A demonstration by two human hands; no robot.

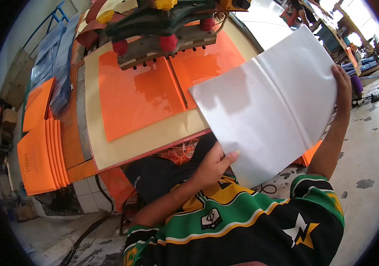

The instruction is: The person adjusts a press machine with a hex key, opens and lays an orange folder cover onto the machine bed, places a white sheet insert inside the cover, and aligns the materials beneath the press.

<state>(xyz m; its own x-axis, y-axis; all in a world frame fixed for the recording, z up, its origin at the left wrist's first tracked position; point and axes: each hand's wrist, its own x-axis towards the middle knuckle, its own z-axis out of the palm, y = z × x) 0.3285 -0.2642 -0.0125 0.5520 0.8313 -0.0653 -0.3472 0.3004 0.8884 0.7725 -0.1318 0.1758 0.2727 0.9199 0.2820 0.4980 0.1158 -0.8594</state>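
Observation:
A white, folder-like sheet (260,106) with a crease down its middle is held tilted in front of me, to the right of the machine. My left hand (216,164) grips its lower left edge, the thumb on top. My right hand (342,84) holds its far right edge, fingers partly behind it. An orange folder (138,97) lies spread on the cream board (154,137) of the machine bed, its left and right halves parted by a dark strip. Above it is the green machine head (158,26) with red knobs; the sheet's corner overlaps the folder's right side.
Several orange folders (39,155) are stacked at the left, beside plastic-wrapped blue bundles (59,57). More orange pieces (307,155) show below the white sheet. A dark cable (81,239) runs along the floor. A workbench with tools stands at the back right.

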